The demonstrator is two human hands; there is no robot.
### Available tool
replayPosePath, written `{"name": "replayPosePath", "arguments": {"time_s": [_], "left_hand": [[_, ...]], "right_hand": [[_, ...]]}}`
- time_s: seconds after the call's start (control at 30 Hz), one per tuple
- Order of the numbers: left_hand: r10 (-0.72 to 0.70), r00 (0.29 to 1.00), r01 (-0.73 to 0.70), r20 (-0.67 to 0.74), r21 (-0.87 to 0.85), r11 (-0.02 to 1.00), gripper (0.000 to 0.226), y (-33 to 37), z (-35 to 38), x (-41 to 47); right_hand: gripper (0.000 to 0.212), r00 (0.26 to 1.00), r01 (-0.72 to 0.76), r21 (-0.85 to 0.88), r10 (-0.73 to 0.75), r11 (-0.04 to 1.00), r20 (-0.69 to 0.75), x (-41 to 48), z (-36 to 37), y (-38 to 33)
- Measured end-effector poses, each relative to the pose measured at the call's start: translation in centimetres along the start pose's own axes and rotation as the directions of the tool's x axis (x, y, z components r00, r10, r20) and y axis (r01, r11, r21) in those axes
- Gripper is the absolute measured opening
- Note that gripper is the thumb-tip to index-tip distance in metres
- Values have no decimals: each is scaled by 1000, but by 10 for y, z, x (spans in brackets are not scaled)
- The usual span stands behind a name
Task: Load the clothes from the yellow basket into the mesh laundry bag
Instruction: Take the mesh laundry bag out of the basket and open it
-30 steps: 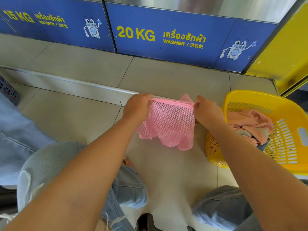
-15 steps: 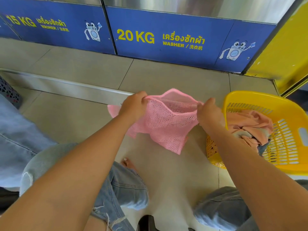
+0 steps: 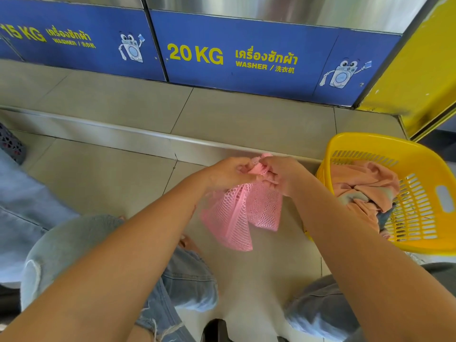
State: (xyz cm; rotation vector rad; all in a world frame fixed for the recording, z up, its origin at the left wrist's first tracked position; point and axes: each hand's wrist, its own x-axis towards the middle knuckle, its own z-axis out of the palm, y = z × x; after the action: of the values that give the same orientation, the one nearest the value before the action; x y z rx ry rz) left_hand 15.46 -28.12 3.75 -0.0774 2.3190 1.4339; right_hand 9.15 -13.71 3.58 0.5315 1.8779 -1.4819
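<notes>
Both hands meet at mid-frame above the tiled floor. Left hand and right hand are each closed on the bunched top edge of the pink mesh laundry bag, fingertips nearly touching one another. The bag hangs below the hands, gathered at the top, loose and folded lower down, clear of the floor; whether its mouth is open cannot be told. Yellow basket sits on the floor to the right, just beside the right forearm, not touched by either hand. Clothes lie inside it: a peach garment on top, grey and dark blue fabric showing underneath. Blue washer panels marked 15 KG and 20 KG run along the back, above a raised tiled step.
</notes>
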Motion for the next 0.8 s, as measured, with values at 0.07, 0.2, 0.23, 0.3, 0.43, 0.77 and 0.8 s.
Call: {"name": "replayPosePath", "arguments": {"time_s": [0.07,0.2,0.23,0.3,0.43,0.77,0.8], "left_hand": [[-99,995,99,1,-34,995,10,-1,2,1],[-341,934,356,108,-187,916,88,-5,4,5],[-388,913,406,122,-210,889,109,-4,6,4],[-453,879,476,152,-204,855,135,-3,8,6],[-488,845,511,218,-65,857,117,4,9,8],[-537,842,524,49,-309,794,46,-14,-1,11],[-514,857,471,-35,-354,808,39,-13,-3,12]], "right_hand": [[8,1000,20,-6,-20,1000,4,-1,-2,-3],[22,977,193,23,-195,981,93,4,-7,1],[27,965,235,32,-237,971,113,4,-7,2],[23,958,262,-5,-260,965,121,1,-8,1],[9,965,254,-153,-239,955,112,-1,-9,-3],[7,948,315,-203,-300,927,103,10,-17,3],[8,946,323,-239,-314,916,78,11,-20,4]]}}
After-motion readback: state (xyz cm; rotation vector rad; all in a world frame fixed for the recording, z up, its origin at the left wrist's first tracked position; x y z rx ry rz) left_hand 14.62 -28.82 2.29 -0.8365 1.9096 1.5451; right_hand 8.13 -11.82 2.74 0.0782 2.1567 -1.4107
